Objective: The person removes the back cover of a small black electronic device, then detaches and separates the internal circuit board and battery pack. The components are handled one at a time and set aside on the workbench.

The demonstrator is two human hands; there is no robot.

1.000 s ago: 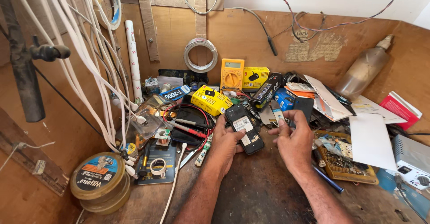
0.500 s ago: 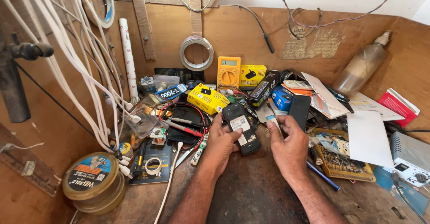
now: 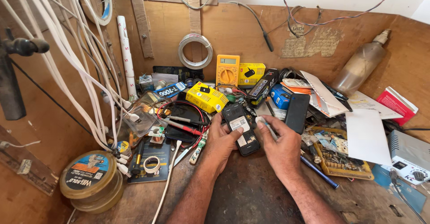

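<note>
The left hand (image 3: 224, 139) grips a small black mobile phone with its back cover off (image 3: 240, 128), holding it just in front of the yellow cardboard box (image 3: 206, 97) on the cluttered wooden tabletop (image 3: 251, 192). The right hand (image 3: 280, 145) is closed around a thin pale tool (image 3: 267, 127) whose tip points at the phone, and also pinches a flat black back cover (image 3: 297, 113), right of that box. Judging by this, the work goes best with the phone held steady and the tip applied gently.
</note>
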